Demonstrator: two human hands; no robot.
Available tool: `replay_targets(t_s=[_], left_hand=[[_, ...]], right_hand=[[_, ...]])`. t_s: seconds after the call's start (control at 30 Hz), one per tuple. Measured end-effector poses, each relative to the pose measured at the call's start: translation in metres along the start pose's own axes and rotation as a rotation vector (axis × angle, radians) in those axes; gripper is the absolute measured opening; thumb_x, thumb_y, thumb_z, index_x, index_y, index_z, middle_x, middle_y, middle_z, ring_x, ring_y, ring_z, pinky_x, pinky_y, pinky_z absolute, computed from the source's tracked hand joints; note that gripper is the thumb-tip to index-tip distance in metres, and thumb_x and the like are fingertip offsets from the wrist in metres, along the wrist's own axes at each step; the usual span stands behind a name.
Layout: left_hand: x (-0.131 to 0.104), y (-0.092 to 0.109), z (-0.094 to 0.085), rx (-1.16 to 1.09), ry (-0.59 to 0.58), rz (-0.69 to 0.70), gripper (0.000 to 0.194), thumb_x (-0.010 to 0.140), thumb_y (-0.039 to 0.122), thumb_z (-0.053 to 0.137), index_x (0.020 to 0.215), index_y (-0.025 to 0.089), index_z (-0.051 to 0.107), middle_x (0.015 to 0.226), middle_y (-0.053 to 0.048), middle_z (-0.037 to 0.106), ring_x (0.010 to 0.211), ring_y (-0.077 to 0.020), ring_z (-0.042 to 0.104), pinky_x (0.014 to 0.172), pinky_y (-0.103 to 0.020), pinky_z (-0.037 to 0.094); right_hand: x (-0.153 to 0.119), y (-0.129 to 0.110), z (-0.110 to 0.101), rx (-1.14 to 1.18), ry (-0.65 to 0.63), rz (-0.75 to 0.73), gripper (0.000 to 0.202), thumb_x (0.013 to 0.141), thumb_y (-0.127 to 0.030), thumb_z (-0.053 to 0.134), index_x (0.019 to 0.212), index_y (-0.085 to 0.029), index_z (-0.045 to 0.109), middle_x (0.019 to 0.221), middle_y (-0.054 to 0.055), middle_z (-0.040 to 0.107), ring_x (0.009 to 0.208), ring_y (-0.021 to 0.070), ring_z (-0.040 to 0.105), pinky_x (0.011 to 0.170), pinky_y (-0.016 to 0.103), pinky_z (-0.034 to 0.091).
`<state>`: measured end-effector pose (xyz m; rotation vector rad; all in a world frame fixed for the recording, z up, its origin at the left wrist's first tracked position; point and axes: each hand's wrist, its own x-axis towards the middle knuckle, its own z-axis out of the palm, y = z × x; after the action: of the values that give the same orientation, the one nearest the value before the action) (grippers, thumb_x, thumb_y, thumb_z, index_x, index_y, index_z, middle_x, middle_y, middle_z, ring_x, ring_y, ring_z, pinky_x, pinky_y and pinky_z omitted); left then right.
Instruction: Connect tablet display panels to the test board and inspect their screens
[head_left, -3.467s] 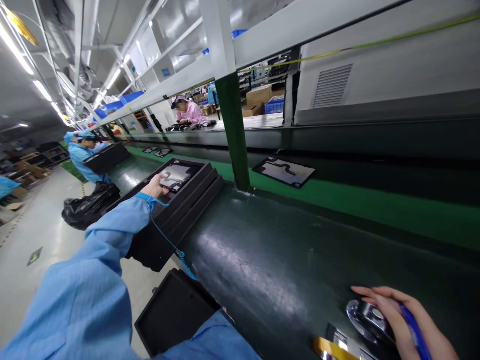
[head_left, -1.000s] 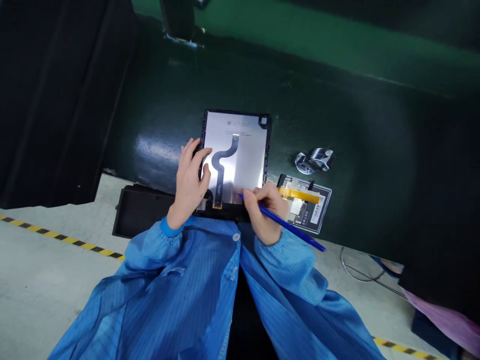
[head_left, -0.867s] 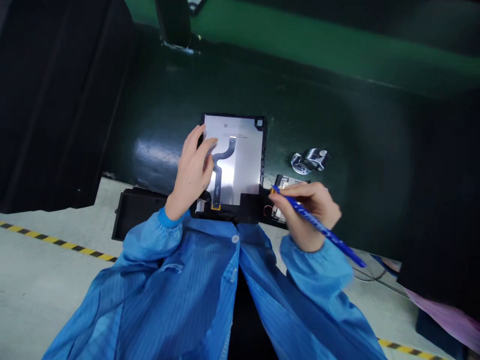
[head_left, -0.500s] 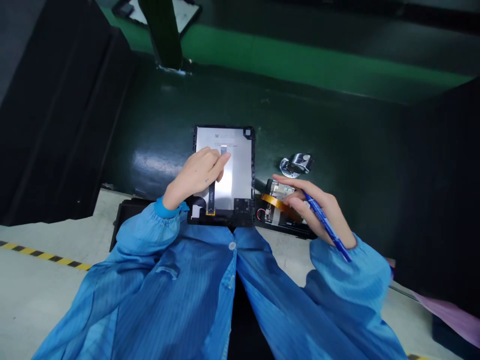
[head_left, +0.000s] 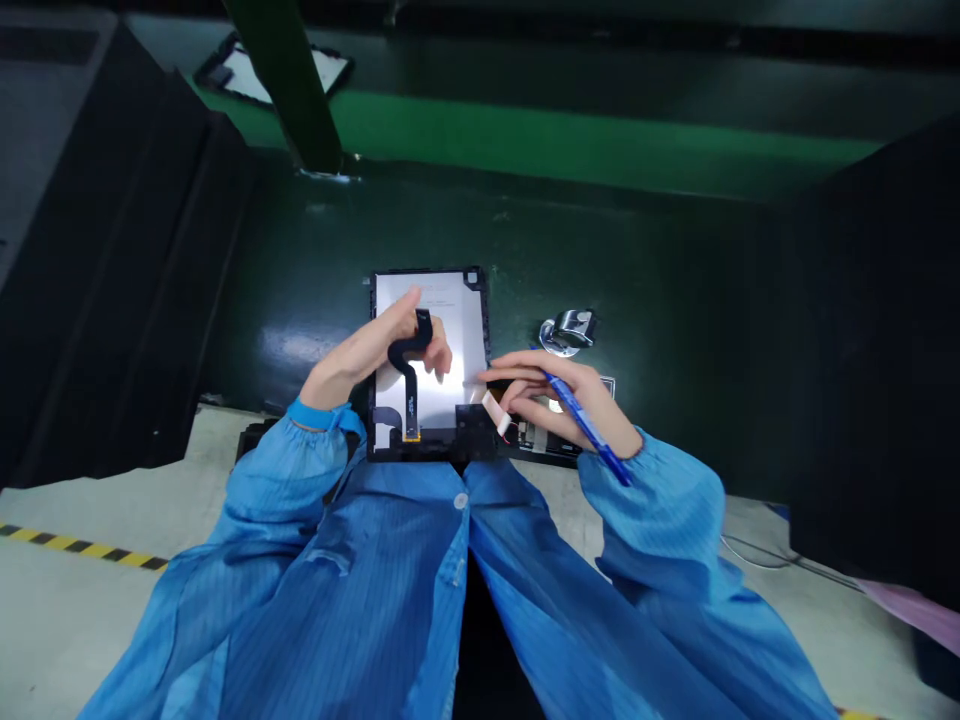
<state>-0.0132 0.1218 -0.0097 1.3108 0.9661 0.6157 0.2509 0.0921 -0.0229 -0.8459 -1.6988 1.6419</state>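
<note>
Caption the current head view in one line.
Left hand at a dark ribbon cable over a display panel, right hand holding a blue pen.

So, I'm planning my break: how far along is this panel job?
Done, it seems: the panel lies on the bench, pale face up. In hand: the dark ribbon cable's upper end is raised at the left hand; the right hand holds a blue pen, a pale strip at its fingertips. Left, I'd guess: connecting that raised end, which looks loose; the circuit board lies beside the panel.

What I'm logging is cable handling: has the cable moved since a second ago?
Yes: the cable has come up off the panel, its upper part now over the left hand.
</note>
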Motion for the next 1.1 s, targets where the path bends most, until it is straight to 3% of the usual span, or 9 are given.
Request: replay_targets(t_s=[0.1, 0.17, 0.27, 0.37, 0.47, 0.63, 0.87, 1.1], left_hand=[[-0.014, 0.005, 0.008, -0.257, -0.045, -0.106, 0.071, 0.082, 0.086, 0.038, 0.067, 0.023, 0.068, 0.054, -0.008, 0.058, 0.053, -0.0231, 0.058, 0.056, -0.039, 0.049], [-0.023, 0.006, 0.014, -0.376, 0.031, -0.103, 0.053, 0.081, 0.072, 0.057, 0.061, 0.023, 0.066, 0.048, -0.002, 0.047, 0.044, -0.017, 0.044, 0.049, -0.035, 0.04], [-0.036, 0.006, 0.023, -0.549, 0.203, -0.006, 0.035, 0.076, 0.044, 0.072, 0.054, 0.022, 0.056, 0.05, 0.004, 0.031, 0.043, -0.01, 0.025, 0.047, -0.03, 0.029], [-0.049, 0.004, 0.031, -0.607, 0.304, 0.065, 0.032, 0.079, 0.039, 0.074, 0.058, 0.022, 0.056, 0.052, 0.006, 0.03, 0.046, -0.0095, 0.023, 0.05, -0.029, 0.03], [-0.06, -0.001, 0.039, -0.549, 0.429, 0.125, 0.021, 0.081, 0.037, 0.077, 0.071, 0.022, 0.066, 0.051, 0.006, 0.036, 0.047, -0.0098, 0.033, 0.052, -0.028, 0.032], [-0.066, -0.004, 0.054, -0.215, 0.637, 0.134, 0.011, 0.085, 0.03, 0.076, 0.08, 0.023, 0.071, 0.055, 0.004, 0.055, 0.052, -0.0111, 0.05, 0.056, -0.027, 0.039], [-0.057, -0.003, 0.063, -0.026, 0.71, 0.094, 0.013, 0.083, 0.02, 0.074, 0.072, 0.021, 0.067, 0.057, 0.005, 0.059, 0.05, -0.0093, 0.052, 0.054, -0.025, 0.039], [-0.057, -0.008, 0.061, -0.01, 0.728, 0.076, 0.013, 0.084, 0.022, 0.074, 0.073, 0.022, 0.067, 0.059, 0.005, 0.059, 0.05, -0.0104, 0.051, 0.053, -0.027, 0.039]], right_hand=[[0.009, 0.004, 0.0, -0.148, -0.161, -0.005, 0.048, 0.084, -0.017, 0.074, 0.13, -0.017, 0.062, 0.084, 0.003, 0.077, 0.065, 0.0131, 0.072, 0.069, 0.025, 0.06], [0.016, 0.006, 0.002, -0.223, -0.25, -0.003, 0.045, 0.084, -0.018, 0.075, 0.127, -0.017, 0.065, 0.069, -0.003, 0.07, 0.06, 0.0118, 0.068, 0.065, 0.023, 0.057], [0.029, 0.006, 0.007, -0.228, -0.27, -0.043, 0.019, 0.092, -0.027, 0.069, 0.108, -0.017, 0.071, 0.068, -0.003, 0.066, 0.055, 0.0097, 0.062, 0.061, 0.022, 0.051], [0.041, 0.005, 0.013, -0.151, -0.257, -0.068, 0.017, 0.097, -0.033, 0.063, 0.095, -0.017, 0.069, 0.067, -0.004, 0.063, 0.051, 0.0075, 0.057, 0.059, 0.022, 0.048], [0.049, 0.0, 0.019, -0.001, -0.249, -0.05, 0.018, 0.095, -0.035, 0.067, 0.097, -0.017, 0.064, 0.072, -0.004, 0.062, 0.053, 0.0063, 0.056, 0.058, 0.021, 0.047], [0.049, -0.003, 0.027, 0.192, -0.198, -0.027, 0.027, 0.093, -0.042, 0.07, 0.096, -0.017, 0.059, 0.076, -0.002, 0.064, 0.054, 0.0064, 0.056, 0.057, 0.022, 0.048], [0.046, 0.006, 0.027, 0.133, -0.136, -0.162, 0.022, 0.091, -0.034, 0.074, 0.092, -0.019, 0.058, 0.074, -0.002, 0.066, 0.055, 0.007, 0.054, 0.053, 0.02, 0.044], [0.043, 0.006, 0.024, -0.002, -0.098, -0.151, 0.018, 0.092, -0.033, 0.069, 0.088, -0.019, 0.057, 0.072, -0.002, 0.062, 0.059, 0.0099, 0.056, 0.057, 0.024, 0.045]])
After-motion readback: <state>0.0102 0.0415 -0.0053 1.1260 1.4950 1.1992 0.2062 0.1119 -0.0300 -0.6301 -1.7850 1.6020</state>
